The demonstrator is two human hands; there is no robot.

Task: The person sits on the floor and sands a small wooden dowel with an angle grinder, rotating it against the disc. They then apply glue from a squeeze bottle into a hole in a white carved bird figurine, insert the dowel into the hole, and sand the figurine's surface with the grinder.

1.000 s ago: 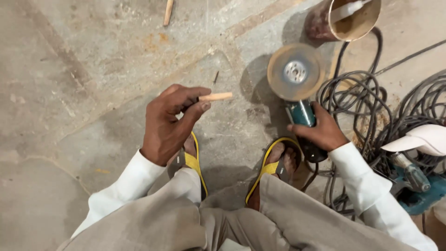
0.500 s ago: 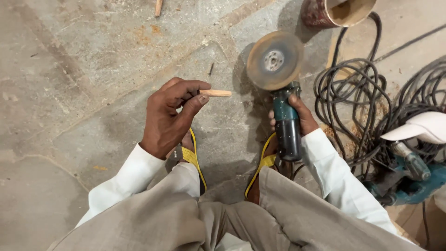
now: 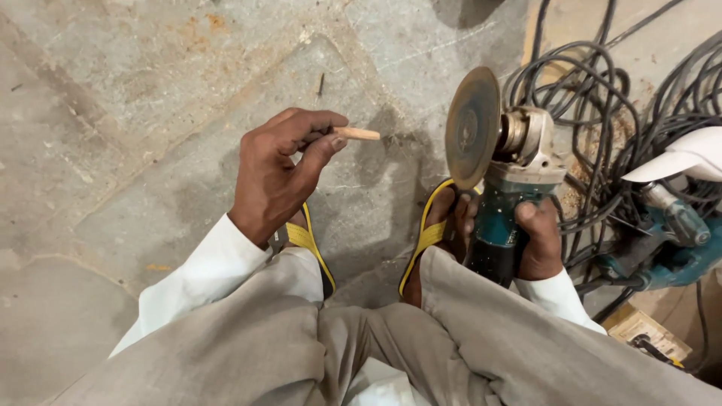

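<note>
Left hand (image 3: 282,169), at centre-left of the frame, is closing around a short wooden dowel (image 3: 355,134), pinching it between thumb and forefinger so that the pale stub is sticking out toward the right, roughly level. Right hand (image 3: 535,239), at centre-right, is wrapping tight around the teal body of an angle grinder (image 3: 505,180); the thumb is lying on top of the housing, the fingers are curling underneath. The grinder's disc (image 3: 472,128) is standing on edge, its worn brownish face turning toward the left side of the frame, i.e. toward the dowel tip. Dowel and disc are sitting near each other but apart (a strip of floor is showing between them). Whether the disc is spinning cannot be told. Both wrists are emerging from white sleeves; grey trousers are filling the lower frame. Two feet in yellow-strapped sandals (image 3: 310,242) are resting on the stone floor (image 3: 113,113) beneath the hands, one under each. At the right of the frame a tangle of black power cables (image 3: 602,113) is lying coiled, and a second teal power tool (image 3: 681,233) is lying at the far right edge, partly under a white part.
</note>
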